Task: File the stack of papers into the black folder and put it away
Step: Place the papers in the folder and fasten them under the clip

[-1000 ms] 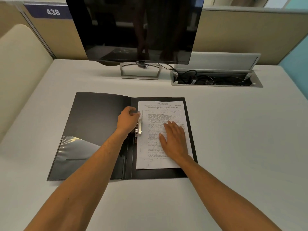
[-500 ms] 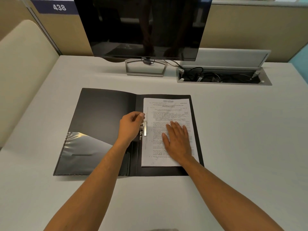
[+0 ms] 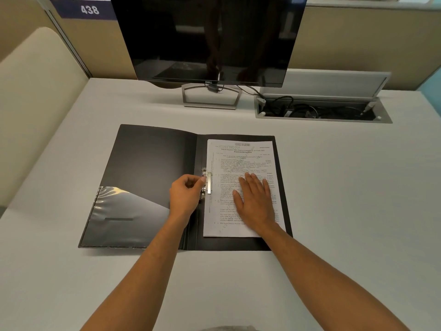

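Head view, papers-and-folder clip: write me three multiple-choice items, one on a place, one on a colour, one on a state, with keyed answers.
1. Where does the stack of papers lie?
A. on the open folder's right half
B. beside the monitor stand
C. in the clear pocket

2. What colour is the folder?
A. blue
B. black
C. red

3. What is the right hand doing?
A. gripping a pen
B. lifting the cover
C. resting flat on the papers

Answers: 1 A, the sheets sit right of the spine. 2 B, both halves are black. 3 C, palm down, fingers spread, while the left hand pinches at the metal clip.
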Demonstrator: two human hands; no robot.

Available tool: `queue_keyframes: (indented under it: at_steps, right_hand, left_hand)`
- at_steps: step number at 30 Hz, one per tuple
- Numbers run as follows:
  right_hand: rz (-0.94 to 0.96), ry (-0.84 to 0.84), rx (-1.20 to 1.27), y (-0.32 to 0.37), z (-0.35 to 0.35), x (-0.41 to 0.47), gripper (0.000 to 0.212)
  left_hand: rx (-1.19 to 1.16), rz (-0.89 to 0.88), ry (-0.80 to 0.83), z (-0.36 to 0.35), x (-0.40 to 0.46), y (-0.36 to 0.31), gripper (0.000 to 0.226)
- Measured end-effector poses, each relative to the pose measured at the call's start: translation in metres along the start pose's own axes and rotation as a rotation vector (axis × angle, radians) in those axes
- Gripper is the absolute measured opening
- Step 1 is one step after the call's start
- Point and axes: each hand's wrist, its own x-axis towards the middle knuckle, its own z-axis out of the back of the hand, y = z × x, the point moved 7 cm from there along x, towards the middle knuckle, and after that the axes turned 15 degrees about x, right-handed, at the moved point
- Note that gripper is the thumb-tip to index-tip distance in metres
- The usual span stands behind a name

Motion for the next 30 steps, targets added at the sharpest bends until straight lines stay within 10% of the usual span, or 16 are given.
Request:
queue_keyframes:
  at_steps: [30]
  right_hand:
    - [0.016,-0.03,-0.026,-0.001,-0.003,0.001,0.055]
  left_hand:
    - [0.93,-0.446,-0.122,-0.03,-0.036,0.013,0.069]
